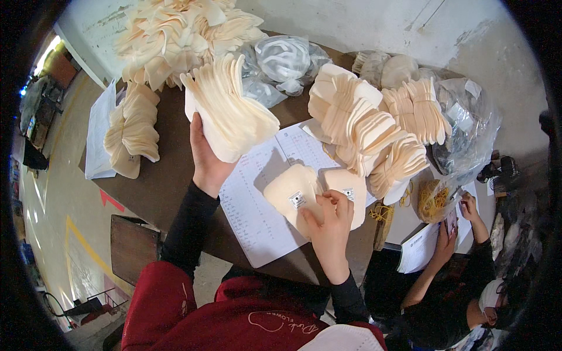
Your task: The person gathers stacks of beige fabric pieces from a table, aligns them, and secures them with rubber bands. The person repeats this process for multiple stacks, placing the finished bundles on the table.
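Note:
My left hand [211,161] grips a thick stack of cream-coloured, soft-looking pads [237,111] from below, their edges fanned upward. Beneath lies an open notebook [252,222] with handwritten columns. Two small piles of similar pads rest on it: a left pile [282,188] and a right pile [358,210], each with a small white printed label on top. My right hand [333,225] is over both, its thumb and fingers bent together at the left pile's right edge, pinching a cream pad there. How many layers the fingers hold is hidden.
A large heap of loose pads [181,35] fills the far left, near a tied bundle [133,126] on papers. More bundles [357,111] lie right of the notebook, with clear plastic bags [287,58] behind. Yellow rubber bands [433,202] and another person holding a phone [449,225] are at right.

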{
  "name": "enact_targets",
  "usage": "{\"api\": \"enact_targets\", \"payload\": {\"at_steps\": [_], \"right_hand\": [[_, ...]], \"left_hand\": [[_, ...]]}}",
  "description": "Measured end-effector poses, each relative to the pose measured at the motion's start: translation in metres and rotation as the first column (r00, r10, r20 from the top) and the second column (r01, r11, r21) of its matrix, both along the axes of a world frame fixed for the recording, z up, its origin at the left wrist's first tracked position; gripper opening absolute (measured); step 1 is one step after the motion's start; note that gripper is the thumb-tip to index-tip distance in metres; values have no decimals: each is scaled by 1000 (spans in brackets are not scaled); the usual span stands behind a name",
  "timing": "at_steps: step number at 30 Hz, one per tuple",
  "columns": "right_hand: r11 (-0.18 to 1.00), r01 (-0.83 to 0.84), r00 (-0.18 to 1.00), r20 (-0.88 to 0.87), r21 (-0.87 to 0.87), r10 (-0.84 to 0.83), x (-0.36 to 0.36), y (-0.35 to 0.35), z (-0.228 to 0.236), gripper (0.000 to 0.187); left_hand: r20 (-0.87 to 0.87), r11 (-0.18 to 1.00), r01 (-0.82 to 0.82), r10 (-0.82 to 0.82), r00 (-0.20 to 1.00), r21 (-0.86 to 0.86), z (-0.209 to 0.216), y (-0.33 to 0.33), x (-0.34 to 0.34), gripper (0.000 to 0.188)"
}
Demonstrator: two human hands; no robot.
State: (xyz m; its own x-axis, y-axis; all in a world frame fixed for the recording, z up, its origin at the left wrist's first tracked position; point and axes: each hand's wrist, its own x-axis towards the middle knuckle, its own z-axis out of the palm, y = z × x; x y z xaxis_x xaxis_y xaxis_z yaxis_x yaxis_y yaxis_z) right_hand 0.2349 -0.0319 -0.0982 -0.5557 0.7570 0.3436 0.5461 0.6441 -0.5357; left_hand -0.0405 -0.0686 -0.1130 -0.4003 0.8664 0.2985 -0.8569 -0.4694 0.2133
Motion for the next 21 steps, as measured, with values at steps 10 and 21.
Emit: {"api": "enact_targets", "payload": {"at_steps": [10, 21], "right_hand": [[900, -5, 989, -138, -436, -61, 4, -1, 7, 27], [990, -122, 951, -294, -74, 95, -41, 30, 77, 59]], "left_hand": [[-315, 959, -278, 248, 916, -53, 18, 7, 21, 58], [34, 934, 331, -329, 944, -133, -12, 4, 66, 61]]}}
